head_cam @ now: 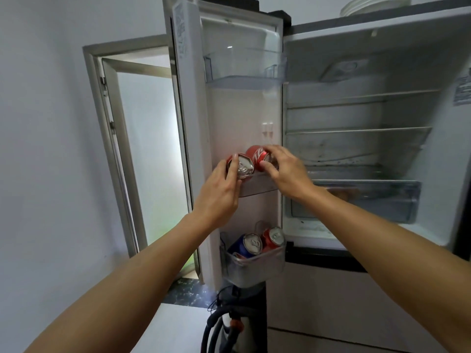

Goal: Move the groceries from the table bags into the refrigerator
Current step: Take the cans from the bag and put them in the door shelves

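The refrigerator (356, 72) stands open, its door (193, 123) swung to the left. My left hand (219, 197) grips a red can (243, 168) at the middle door shelf (257, 186), the can tilted with its silver top facing me. My right hand (285, 171) grips a second red can (256, 156) just to the right, over the same shelf. In the lower door bin (252, 268) stand a blue can (248, 244) and a red can (274, 238). No bags are in view.
The top door bin (244, 77) and the wire shelves (356, 131) inside hold nothing. A clear drawer (362, 200) sits low in the compartment. Plates (374, 5) rest on top of the fridge. A doorway (150, 159) opens at left; hoses and a device (229, 322) stand on the floor below the door.
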Demonstrator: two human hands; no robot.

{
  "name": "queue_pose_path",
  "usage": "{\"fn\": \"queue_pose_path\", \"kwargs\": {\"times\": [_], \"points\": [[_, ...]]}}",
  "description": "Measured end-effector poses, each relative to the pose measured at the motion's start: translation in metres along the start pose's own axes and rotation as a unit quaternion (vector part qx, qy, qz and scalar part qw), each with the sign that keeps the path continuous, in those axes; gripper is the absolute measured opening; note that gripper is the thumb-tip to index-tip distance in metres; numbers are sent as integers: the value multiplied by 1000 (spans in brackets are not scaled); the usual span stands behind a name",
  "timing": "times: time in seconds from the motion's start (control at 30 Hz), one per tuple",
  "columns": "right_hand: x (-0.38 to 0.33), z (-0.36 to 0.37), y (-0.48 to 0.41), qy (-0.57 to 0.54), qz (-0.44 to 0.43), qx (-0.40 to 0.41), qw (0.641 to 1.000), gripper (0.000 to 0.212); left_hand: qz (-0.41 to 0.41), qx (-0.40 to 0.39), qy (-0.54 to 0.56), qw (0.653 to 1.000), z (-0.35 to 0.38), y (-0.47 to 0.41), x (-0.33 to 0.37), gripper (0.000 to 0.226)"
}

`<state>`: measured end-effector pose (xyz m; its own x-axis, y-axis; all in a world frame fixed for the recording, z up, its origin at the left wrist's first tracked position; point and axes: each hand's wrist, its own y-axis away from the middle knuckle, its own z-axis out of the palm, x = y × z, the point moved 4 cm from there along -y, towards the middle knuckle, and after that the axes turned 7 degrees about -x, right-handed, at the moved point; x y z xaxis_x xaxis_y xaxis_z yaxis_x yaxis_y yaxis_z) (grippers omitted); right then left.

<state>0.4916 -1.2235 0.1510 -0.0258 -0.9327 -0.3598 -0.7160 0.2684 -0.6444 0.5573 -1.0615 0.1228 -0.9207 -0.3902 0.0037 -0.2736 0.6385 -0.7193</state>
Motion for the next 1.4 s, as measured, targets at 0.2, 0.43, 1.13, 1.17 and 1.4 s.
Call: {"fn": "queue_pose_path", "kwargs": {"times": [0.2,0.43,1.13,1.17,1.4], "points": [[-1,4,10,34,52,-30,998,49,19,-29,-23,999,0,16,-4,60],[-43,10,84,115,-63,105,986,29,34,-63,-22,997,20,96,-24,45],[-284,242,350,-74,-317,-390,862,39,-483,-331,-188,788,-156,574,19,23],[-314,243,368,-87,-342,-394,849,40,-505,-325,-196,775,-182,597,28,21],[-510,239,484,-147,-466,-412,769,29,-618,-269,-257,692,-340,741,89,23]]}}
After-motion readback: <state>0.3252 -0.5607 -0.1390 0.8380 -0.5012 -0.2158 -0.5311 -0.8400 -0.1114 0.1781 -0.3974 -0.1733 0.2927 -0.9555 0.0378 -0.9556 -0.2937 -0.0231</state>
